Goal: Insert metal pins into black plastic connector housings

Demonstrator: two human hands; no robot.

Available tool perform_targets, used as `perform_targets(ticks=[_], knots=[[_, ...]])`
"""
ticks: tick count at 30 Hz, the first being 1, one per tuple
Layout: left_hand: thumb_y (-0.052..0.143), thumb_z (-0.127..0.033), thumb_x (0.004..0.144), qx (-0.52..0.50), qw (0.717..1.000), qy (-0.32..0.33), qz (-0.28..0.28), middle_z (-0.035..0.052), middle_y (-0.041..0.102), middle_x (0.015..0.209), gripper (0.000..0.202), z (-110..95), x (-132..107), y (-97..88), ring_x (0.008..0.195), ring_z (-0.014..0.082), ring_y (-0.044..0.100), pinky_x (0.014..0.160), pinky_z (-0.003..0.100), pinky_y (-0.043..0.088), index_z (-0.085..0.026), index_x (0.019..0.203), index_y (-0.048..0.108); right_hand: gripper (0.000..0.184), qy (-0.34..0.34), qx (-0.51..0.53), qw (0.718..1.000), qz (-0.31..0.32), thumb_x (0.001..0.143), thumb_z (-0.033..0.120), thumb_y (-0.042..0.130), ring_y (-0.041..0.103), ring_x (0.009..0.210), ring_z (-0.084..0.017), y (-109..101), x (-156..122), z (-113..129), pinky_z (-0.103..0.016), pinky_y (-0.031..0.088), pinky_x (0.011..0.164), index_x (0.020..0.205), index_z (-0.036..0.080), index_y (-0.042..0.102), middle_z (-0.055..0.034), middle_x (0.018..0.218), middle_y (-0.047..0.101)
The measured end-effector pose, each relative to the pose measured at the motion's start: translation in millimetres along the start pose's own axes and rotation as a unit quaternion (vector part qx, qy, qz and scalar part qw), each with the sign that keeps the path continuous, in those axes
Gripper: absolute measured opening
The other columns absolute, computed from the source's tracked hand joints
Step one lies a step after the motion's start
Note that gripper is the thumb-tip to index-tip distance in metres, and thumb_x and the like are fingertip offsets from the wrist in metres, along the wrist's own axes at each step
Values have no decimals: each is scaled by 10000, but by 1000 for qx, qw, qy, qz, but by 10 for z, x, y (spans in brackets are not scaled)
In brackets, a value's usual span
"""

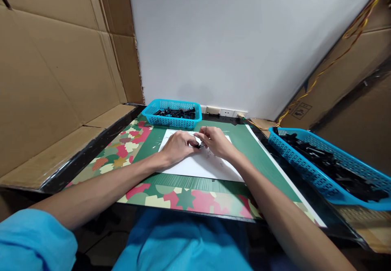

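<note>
My left hand (179, 145) is closed on a small black plastic part (198, 145), pinching it over a white sheet (195, 169). Opposite it, my right hand (216, 141) grips a thin metal tool (205, 129), whose upper end sticks up above the fingers. The tool's lower end meets the black part; its exact kind is too small to make out. Dark specks and scraps lie on the sheet around the hands.
Beyond the sheet stands a blue basket (172, 121) with many black parts. Another blue basket (301, 173) of black parts is at the right. Yellow and red wires (330, 65) run down to wall sockets (227, 112). Cardboard panels (55, 59) flank the green patterned mat (235, 130).
</note>
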State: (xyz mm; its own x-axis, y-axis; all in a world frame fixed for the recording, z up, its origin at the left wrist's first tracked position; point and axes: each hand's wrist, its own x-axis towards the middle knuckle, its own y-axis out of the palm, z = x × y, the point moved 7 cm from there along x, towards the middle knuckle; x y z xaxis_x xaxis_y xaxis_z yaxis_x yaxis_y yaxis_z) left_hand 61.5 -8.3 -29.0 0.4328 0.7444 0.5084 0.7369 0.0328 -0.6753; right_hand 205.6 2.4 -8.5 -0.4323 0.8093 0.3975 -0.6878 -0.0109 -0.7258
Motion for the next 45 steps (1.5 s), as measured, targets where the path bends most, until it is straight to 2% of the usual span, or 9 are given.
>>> perform_targets(ticks=[5,13,21,32,40,45], knots=[[882,-259,760,-19,1000,-23,-7,18,813,795,64,12,-2,2,733,206,715,694,331,506,-237,808,846,496,-5,-4,1000,-5,1070,523,530,460,586,-133,8,9,35,-297,338,622,691,204,552,-1,660,619],[831,-296,816,-22,1000,-11,7,25,808,783,75,-17,-11,4,716,191,693,691,324,483,-227,793,847,487,4,-7,1000,3,1067,469,543,464,534,-139,63,4,4,-296,361,609,650,223,493,8,562,575],[759,-307,854,-14,1000,11,9,28,737,677,203,-60,-16,0,631,168,611,630,311,446,-182,695,779,444,1,-36,996,-78,1037,367,554,409,514,-136,100,-16,-53,-299,319,590,627,229,450,28,492,497],[699,-232,862,-29,999,41,10,19,698,667,194,-108,-17,15,614,151,577,620,313,415,-169,684,745,490,-42,-53,993,-96,1052,395,509,354,555,-121,158,-27,-49,-309,302,600,608,216,405,10,583,503],[705,-284,855,-26,999,32,6,29,690,648,228,-87,-9,23,629,167,585,604,313,434,-173,657,723,518,-36,-38,995,-88,1052,450,502,325,577,-128,146,15,-94,-302,302,587,601,222,390,21,575,452],[722,-318,859,-16,999,28,2,36,698,650,243,-78,-7,20,643,176,595,607,315,449,-176,661,719,523,-17,-26,993,-110,1056,447,501,288,576,-127,65,48,-149,-300,266,583,603,226,362,44,544,367]])
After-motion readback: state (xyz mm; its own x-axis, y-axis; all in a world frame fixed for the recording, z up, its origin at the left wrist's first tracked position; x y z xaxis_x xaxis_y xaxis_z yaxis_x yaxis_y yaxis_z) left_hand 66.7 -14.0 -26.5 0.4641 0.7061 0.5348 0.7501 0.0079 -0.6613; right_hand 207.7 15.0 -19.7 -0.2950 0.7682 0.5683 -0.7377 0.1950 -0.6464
